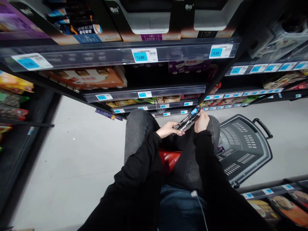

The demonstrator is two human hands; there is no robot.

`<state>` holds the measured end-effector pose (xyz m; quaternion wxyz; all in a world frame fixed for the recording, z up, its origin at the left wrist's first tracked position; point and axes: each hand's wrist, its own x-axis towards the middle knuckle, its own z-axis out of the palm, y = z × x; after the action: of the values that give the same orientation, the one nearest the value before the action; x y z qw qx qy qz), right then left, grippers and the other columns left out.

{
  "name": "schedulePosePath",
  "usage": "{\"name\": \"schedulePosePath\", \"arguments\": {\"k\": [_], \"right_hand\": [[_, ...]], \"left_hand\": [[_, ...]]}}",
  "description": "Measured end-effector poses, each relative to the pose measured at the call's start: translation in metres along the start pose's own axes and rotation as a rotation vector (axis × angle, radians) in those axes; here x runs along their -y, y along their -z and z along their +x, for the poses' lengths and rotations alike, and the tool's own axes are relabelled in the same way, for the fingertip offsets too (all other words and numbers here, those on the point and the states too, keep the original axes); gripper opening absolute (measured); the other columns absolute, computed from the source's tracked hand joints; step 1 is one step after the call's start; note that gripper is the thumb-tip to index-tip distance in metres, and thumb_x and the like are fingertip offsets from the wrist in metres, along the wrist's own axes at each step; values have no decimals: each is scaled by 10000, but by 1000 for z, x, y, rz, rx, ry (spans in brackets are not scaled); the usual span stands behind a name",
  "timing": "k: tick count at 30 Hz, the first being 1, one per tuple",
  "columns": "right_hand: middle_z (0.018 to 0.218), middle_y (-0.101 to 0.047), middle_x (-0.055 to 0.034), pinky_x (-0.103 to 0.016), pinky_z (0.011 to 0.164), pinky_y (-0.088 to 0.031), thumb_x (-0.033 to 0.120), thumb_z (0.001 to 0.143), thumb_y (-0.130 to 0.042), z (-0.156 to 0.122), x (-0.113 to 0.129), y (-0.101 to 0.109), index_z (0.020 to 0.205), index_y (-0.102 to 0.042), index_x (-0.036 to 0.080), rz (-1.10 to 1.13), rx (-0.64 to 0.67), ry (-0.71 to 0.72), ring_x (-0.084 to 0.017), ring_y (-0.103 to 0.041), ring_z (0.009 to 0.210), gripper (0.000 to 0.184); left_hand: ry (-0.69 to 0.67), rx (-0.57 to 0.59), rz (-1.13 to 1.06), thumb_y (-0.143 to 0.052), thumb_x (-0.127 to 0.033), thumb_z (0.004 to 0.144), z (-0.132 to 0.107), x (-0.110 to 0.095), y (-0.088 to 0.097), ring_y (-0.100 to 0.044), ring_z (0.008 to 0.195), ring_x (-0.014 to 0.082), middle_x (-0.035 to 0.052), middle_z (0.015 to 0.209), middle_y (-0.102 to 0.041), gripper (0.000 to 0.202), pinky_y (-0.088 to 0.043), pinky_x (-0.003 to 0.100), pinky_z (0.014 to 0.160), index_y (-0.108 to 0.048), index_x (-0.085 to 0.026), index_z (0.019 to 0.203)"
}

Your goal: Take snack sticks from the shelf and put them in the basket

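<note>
Pack (188,120): long, dark and narrow, with a blue end; held slantwise above the knees, blue end up and to the right.
Left hand (168,129): fingers closed around the pack's lower end.
Right hand (202,121): clasps the pack's upper part, just below the blue end; its fingers are hidden behind the hand.
Print on pack: too small to read; possibly two slim packs held together.
Sleeves (144,160): black, covering both arms to the wrist.
Jeans (138,128): grey, knees bent and apart, directly under the pack.
Stool (169,158): red, showing between the legs.
Basket (243,150): grey, slotted, with a dark handle; on the floor just beside the right knee.
Shelves (144,91): stacked ahead of the knees, stocked with boxed goods.
Price tags (144,55): blue and white, along the shelf edges.
Floor (72,160): pale grey, to the left.
</note>
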<state>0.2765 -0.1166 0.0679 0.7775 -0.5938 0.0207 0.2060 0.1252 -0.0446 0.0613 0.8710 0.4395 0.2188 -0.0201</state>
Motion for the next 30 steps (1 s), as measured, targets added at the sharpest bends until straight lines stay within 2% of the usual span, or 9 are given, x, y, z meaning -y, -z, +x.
{"name": "schedulePosePath", "arguments": {"k": [3,8,12,15,18,21,24,27,30], "right_hand": [[593,-465,36,-211,497,-434,474,670,-582,1,4,2,680,-401,185,20,1,-7,-80,-471,537,341],[678,-564,23,-279,539,-498,441,666,-593,2,8,4,826,-431,198,45,32,-26,-121,-576,583,333],[691,-577,29,-278,529,-500,411,633,-629,1,6,4,854,-459,193,25,60,-13,-113,-568,554,353],[700,-562,30,-267,528,-486,447,639,-622,3,3,5,865,-449,203,-10,89,-5,-109,-555,566,374],[718,-525,32,-258,547,-467,475,652,-606,6,1,8,857,-417,217,-17,117,10,-103,-532,592,380],[789,-496,29,-223,569,-439,457,658,-607,8,3,11,845,-428,224,5,121,28,-76,-483,621,348],[864,-476,29,-181,538,-383,418,647,-628,7,7,12,828,-471,224,31,145,35,-41,-386,569,308],[794,-452,31,-178,510,-355,429,649,-628,4,13,11,815,-513,220,65,193,22,-41,-342,530,291],[795,-490,12,-205,543,-401,511,685,-591,1,15,9,854,-547,219,148,247,-41,-80,-465,615,341]], "left_hand": [[-35,-36,-107,-813,-122,554,-2,-3,2,-674,851,227,127,895,-693,445,-537,308,776,-657,-61,966],[-244,-332,-254,-697,-179,737,-1,-6,7,-679,860,223,121,950,-683,221,-538,320,802,-633,-76,921],[-365,-444,-278,-653,-274,791,2,-4,12,-689,760,197,92,841,-685,204,-558,302,733,-590,-86,839],[-365,-483,-249,-649,-321,795,2,-3,12,-660,580,144,21,620,-635,240,-562,298,700,-556,-100,783],[-315,-456,-230,-635,-302,809,0,-4,12,-642,530,126,-9,579,-612,228,-562,309,709,-587,-100,901],[-288,-364,-258,-644,-239,797,-4,-8,12,-689,781,187,58,793,-681,302,-550,313,776,-599,-102,1063],[-301,-300,-305,-642,-309,794,-7,-11,15,-648,969,250,126,951,-685,308,-531,325,835,-650,-87,1008],[-308,-253,-317,-644,-438,765,-9,-13,17,-628,1001,293,170,1142,-624,389,-538,353,807,-701,-82,913],[-260,-219,-177,-767,-299,636,-8,-12,17,-619,1008,297,173,1151,-621,307,-523,363,819,-724,-83,850]]}}
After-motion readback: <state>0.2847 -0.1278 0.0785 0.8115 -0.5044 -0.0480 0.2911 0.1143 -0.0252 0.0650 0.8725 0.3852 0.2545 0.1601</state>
